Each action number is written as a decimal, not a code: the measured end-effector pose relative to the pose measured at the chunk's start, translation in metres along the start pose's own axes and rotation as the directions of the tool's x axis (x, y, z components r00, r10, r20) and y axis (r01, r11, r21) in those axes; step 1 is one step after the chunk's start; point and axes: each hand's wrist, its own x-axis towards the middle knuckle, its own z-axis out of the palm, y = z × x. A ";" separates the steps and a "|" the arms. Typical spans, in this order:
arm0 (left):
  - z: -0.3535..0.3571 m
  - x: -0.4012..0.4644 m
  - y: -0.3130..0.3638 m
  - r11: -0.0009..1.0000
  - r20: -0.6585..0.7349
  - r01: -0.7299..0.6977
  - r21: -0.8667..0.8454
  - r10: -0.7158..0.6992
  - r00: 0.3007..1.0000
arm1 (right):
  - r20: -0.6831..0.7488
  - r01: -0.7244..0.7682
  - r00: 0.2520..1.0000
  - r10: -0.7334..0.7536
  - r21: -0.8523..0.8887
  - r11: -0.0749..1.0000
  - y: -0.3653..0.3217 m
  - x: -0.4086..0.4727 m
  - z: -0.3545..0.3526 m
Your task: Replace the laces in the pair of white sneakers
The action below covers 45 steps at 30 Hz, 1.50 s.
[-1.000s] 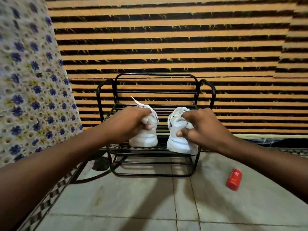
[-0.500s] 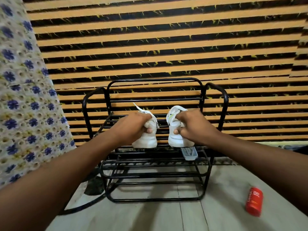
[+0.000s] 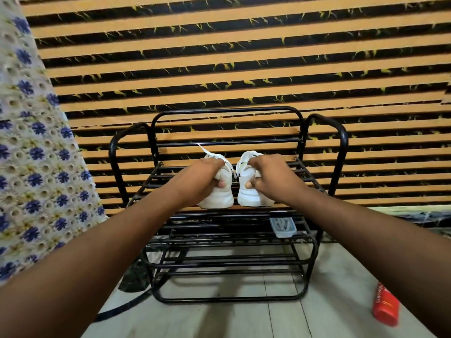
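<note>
Two white sneakers stand heel toward me on the top shelf of a black metal shoe rack (image 3: pixel 339 147). My left hand (image 3: pixel 197 179) grips the collar of the left sneaker (image 3: pixel 219 198), thumb against its heel. A white lace end (image 3: pixel 203 149) sticks up behind that hand. My right hand (image 3: pixel 271 178) grips the collar of the right sneaker (image 3: pixel 251 197), thumb on its heel. The fronts of both shoes are hidden behind my hands.
A small clear plastic box (image 3: pixel 283 226) sits on the rack's second shelf at the right. A red bottle (image 3: pixel 385 307) lies on the tiled floor at lower right. Flowered cloth (image 3: pixel 31 154) hangs at the left. A striped orange and black wall stands behind the rack.
Both sneakers, held in my hands, have gone up from a lower shelf to the rack's top shelf. The view has tilted, so the rack's lower shelves and the plastic box show.
</note>
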 end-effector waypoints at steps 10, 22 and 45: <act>-0.008 -0.008 0.019 0.993 -0.038 0.098 0.059 -0.096 0.995 | -0.112 -0.042 0.993 0.037 -0.036 0.998 -0.004 -0.013 -0.007; 0.003 -0.050 0.162 0.798 -0.369 -0.042 -0.601 -0.230 0.901 | -0.450 -0.150 0.855 0.258 0.262 0.953 -0.012 -0.130 -0.072; 0.229 0.022 0.304 0.552 0.097 0.104 -0.828 -0.042 0.994 | -0.241 -0.629 0.687 0.685 0.275 0.727 0.214 -0.283 -0.057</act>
